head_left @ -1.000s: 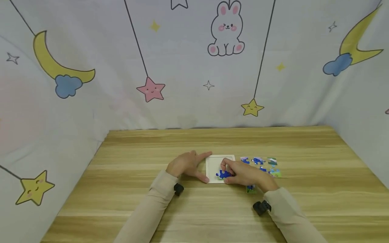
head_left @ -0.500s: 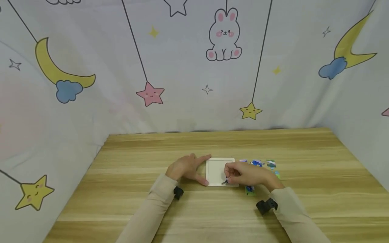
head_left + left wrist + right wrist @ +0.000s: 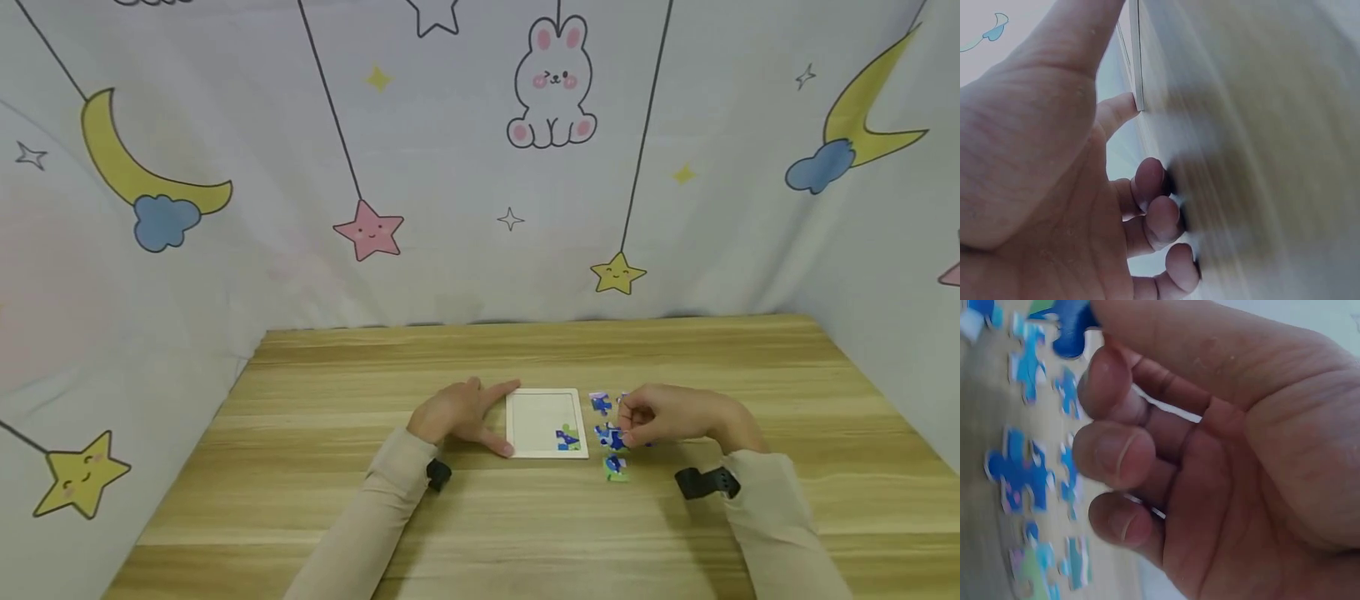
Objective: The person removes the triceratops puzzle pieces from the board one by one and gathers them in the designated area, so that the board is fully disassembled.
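A white square puzzle tray lies on the wooden table, with a blue and green jigsaw piece in its lower right corner. At its left side my left hand rests, index finger and thumb stretched out to touch its two left corners. The other fingers of that hand bend against the tabletop in the left wrist view. To the right of the tray, my right hand pinches a blue jigsaw piece between thumb and index finger; the fingers hide part of it.
Loose jigsaw pieces lie right of the tray: a blue one, a green and blue one, and several partly hidden under the right hand. The right wrist view shows more, including a blue piece. A printed curtain hangs behind the table.
My right hand has let go of a jigsaw piece in the tray's lower right corner, moved right to the loose pieces and pinched another. The left hand stays at the tray.
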Available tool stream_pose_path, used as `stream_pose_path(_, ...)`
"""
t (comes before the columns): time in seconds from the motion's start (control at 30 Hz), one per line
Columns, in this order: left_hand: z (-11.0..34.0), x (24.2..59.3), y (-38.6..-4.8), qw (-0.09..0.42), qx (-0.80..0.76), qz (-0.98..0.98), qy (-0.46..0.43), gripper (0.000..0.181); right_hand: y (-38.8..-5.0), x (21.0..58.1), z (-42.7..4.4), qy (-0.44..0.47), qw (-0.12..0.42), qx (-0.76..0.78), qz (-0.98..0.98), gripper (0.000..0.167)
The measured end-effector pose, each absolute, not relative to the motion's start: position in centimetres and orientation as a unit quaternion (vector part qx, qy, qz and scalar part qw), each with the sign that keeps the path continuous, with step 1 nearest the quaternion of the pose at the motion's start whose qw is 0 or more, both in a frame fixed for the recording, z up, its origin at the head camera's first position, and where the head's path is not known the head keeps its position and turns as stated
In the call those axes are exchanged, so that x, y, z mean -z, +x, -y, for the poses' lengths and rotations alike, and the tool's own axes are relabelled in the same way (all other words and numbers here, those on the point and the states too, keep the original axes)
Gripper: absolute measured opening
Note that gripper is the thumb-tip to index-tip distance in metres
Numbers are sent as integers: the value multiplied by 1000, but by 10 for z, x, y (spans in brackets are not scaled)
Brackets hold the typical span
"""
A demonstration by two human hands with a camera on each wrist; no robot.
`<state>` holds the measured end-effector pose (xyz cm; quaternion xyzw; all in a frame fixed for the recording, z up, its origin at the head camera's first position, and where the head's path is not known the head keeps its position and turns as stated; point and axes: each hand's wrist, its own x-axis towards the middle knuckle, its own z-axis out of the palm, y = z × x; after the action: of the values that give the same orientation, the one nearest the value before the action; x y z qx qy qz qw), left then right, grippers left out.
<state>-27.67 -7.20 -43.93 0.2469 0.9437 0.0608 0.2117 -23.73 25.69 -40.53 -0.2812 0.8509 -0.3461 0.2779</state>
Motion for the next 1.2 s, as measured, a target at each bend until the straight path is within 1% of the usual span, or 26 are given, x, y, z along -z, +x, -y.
stream_pose_path(0.23,72,439,-277,209,-60,-945,246,109,-237,404,-272,-279,305,357,-838,7)
stream_pose_path(0.57,73,438,-277,209,-57,-944,248,109,-235,405,-283,-245,341,347,-838,4)
stream_pose_path(1.1,73,438,-276,215,-70,-943,245,108,-235,409,-283,-191,376,330,-845,4)
stream_pose_path(1.2,73,437,-276,216,-72,-942,246,108,-235,410,-285,-191,374,337,-842,5)
